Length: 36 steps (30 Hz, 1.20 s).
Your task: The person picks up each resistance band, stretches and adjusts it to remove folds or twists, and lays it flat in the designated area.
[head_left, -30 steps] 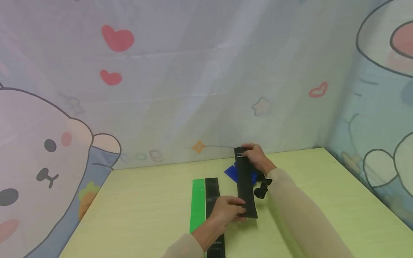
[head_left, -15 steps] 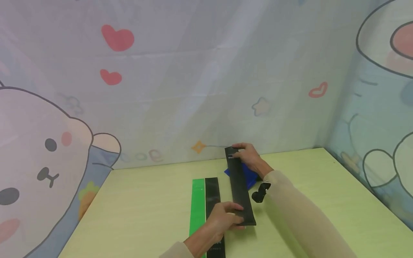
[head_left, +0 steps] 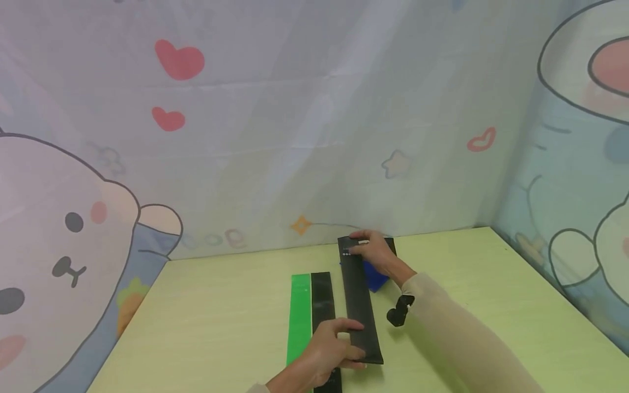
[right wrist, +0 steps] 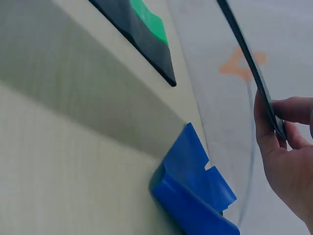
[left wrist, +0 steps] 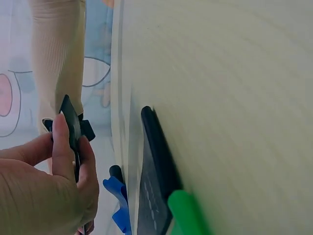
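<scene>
A flat black resistance band point(head_left: 358, 311) is stretched out lengthwise between my two hands, held above the table. My left hand point(head_left: 325, 352) pinches its near end between thumb and fingers; the left wrist view shows the band edge-on there. At the far end, with small white print, my right hand point(head_left: 377, 254) grips it, thumb on one face and fingers on the other in the right wrist view. To the left, a green band point(head_left: 298, 311) and another black band point(head_left: 322, 297) lie side by side, partly hidden by my left hand.
Behind the held band lies a crumpled blue band point(right wrist: 190, 181), with a black piece point(head_left: 391, 243) showing past my right hand. The pale yellow table point(head_left: 206, 316) ends at a printed cloth backdrop point(head_left: 265, 164). A black wrist device point(head_left: 400, 312) hangs at the right cuff.
Both hands have brought the held black band leftward and nearer, closer to the laid-out bands. It now stretches longer and covers less of the blue band's right side.
</scene>
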Each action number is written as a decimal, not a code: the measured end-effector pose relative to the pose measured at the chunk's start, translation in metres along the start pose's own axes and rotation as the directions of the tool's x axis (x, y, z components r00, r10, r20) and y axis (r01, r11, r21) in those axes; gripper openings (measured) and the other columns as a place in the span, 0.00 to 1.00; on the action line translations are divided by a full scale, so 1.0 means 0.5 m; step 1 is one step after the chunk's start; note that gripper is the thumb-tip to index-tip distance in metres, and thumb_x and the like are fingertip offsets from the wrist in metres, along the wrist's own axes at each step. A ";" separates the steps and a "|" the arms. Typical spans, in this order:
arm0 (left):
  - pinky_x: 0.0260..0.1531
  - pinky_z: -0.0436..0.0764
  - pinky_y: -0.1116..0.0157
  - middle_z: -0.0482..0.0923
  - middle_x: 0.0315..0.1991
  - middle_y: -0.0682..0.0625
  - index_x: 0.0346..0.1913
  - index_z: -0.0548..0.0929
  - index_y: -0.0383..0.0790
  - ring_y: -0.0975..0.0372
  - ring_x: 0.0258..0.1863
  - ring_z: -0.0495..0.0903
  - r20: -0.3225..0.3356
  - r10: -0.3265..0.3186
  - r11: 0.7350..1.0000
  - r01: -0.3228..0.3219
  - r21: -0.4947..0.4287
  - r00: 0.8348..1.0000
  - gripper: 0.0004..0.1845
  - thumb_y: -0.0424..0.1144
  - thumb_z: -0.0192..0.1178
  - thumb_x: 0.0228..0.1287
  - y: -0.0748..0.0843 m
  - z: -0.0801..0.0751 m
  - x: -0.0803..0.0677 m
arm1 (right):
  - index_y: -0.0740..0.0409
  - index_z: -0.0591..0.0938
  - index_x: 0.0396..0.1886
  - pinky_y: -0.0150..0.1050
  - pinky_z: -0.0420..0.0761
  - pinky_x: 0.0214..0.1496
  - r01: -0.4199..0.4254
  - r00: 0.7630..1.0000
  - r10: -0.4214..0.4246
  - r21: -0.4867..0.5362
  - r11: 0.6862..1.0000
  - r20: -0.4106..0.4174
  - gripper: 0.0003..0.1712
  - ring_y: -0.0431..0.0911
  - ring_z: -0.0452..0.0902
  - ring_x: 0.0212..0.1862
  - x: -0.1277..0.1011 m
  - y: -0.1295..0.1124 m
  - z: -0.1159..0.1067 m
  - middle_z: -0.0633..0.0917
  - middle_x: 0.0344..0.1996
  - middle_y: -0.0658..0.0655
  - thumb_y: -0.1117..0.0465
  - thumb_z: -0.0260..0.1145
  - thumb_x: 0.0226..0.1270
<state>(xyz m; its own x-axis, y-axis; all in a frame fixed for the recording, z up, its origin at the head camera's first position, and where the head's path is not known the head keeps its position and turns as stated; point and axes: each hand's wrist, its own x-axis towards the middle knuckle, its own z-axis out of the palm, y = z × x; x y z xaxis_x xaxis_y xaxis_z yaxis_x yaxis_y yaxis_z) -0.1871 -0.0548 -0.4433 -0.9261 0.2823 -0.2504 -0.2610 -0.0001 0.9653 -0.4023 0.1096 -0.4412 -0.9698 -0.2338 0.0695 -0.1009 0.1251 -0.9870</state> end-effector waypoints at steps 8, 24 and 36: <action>0.31 0.87 0.59 0.73 0.49 0.36 0.57 0.81 0.30 0.56 0.25 0.85 0.052 -0.058 0.996 0.055 0.068 0.997 0.25 0.17 0.64 0.54 -0.007 -0.019 -0.008 | 0.69 0.79 0.58 0.40 0.83 0.41 0.018 0.999 -0.015 -0.079 0.997 0.033 0.23 0.48 0.80 0.42 -0.012 0.008 0.016 0.80 0.50 0.65 0.72 0.69 0.62; 0.32 0.86 0.62 0.74 0.51 0.38 0.53 0.84 0.30 0.63 0.17 0.80 0.055 -0.134 0.974 0.121 0.190 0.989 0.21 0.17 0.66 0.53 -0.016 -0.036 -0.017 | 0.65 0.84 0.49 0.40 0.82 0.41 0.048 0.997 -0.033 -0.233 0.971 0.064 0.14 0.45 0.81 0.39 -0.022 0.041 0.034 0.84 0.46 0.59 0.68 0.71 0.63; 0.32 0.86 0.63 0.73 0.42 0.39 0.51 0.85 0.29 0.64 0.17 0.81 0.060 -0.147 0.972 0.133 0.193 0.987 0.20 0.17 0.66 0.53 -0.027 -0.041 -0.015 | 0.65 0.85 0.42 0.43 0.82 0.46 0.084 0.996 -0.062 -0.408 0.909 0.067 0.14 0.47 0.81 0.41 -0.013 0.066 0.051 0.85 0.43 0.58 0.70 0.77 0.55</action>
<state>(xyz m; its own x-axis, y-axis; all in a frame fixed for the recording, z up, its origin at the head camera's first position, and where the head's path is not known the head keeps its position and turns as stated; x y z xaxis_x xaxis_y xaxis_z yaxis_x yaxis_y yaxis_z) -0.1820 -0.0769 -0.4559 -0.8594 0.3365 -0.3849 -0.3245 0.2229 0.9193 -0.3934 0.0906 -0.4780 -0.9446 -0.3053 0.1207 -0.2638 0.4874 -0.8324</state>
